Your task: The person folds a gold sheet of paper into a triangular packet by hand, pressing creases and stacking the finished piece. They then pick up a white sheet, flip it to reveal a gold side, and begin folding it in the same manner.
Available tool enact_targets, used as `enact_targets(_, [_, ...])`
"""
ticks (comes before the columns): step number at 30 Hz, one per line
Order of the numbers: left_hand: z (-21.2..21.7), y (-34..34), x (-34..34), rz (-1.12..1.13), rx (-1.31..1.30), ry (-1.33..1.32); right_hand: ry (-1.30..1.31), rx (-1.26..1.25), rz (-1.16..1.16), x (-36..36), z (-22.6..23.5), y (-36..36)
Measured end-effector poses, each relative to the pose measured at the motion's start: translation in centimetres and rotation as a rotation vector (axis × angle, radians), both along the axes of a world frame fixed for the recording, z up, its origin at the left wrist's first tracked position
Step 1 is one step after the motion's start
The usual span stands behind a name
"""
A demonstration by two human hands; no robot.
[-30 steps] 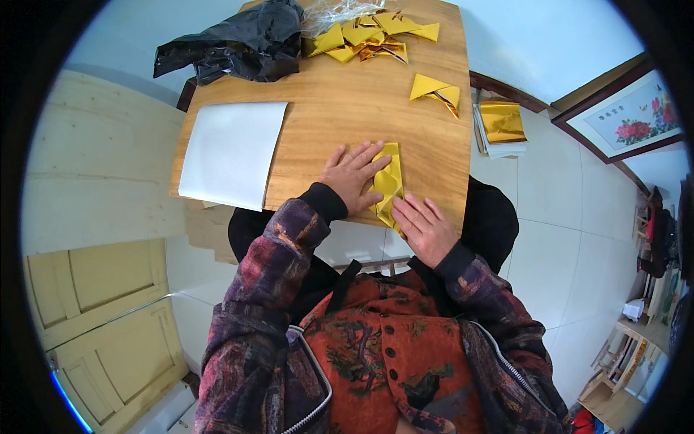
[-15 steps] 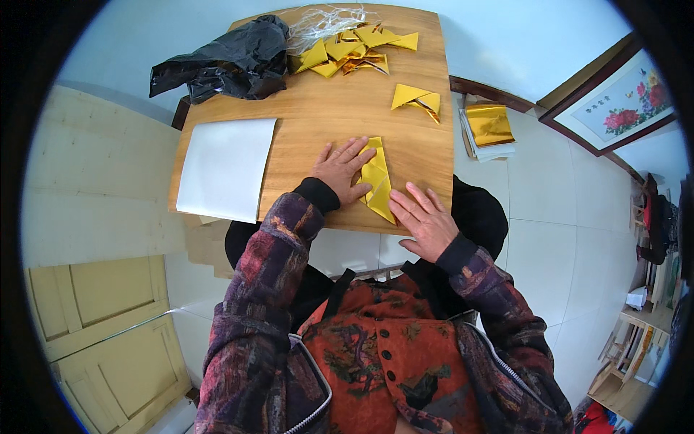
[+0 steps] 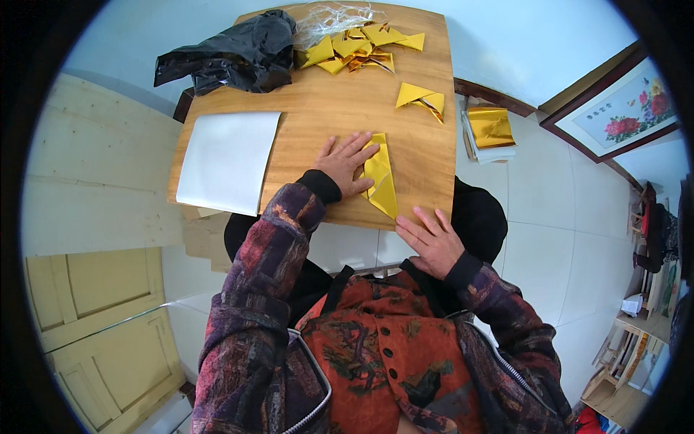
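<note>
A folded strip of gold foil paper (image 3: 381,177) lies flat on the wooden table, its pointed lower end near the front edge. My left hand (image 3: 347,165) rests spread out on the table, its fingertips and thumb on the strip's left side. At the strip's lower tip, by the table's front edge, my right hand (image 3: 432,242) has its fingers stretched out, the fingertips at or just beside the tip. A finished-looking folded gold paper piece (image 3: 421,99) sits alone farther back on the right.
Several folded gold pieces (image 3: 358,47) are heaped at the back beside clear plastic strands (image 3: 329,22) and a black plastic bag (image 3: 242,54). White sheets (image 3: 228,160) lie on the table's left (image 3: 311,108). Right of the table, gold foil (image 3: 491,126) tops a paper stack.
My right hand has slid down and slightly right, from the strip's lower right side to its tip. My left hand stays on the strip.
</note>
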State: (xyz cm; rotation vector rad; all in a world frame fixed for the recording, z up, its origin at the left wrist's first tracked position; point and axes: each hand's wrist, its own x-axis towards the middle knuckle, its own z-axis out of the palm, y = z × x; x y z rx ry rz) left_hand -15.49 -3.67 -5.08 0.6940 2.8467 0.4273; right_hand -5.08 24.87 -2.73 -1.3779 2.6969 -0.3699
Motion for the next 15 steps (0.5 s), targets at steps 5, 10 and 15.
enact_targets(5, [0.2,0.1,0.0,-0.001,0.006,-0.010,-0.012,-0.195,-0.099,-0.4,0.7,-0.7])
enact_targets(10, [1.0,0.1,0.6,-0.018,0.012,-0.035,0.072,-0.104,-0.084,-3.4,0.5,-2.2])
enact_targets(15, [1.0,0.6,4.2,-0.041,0.009,-0.049,0.066,-0.089,-0.064,-2.1,-0.3,-2.5])
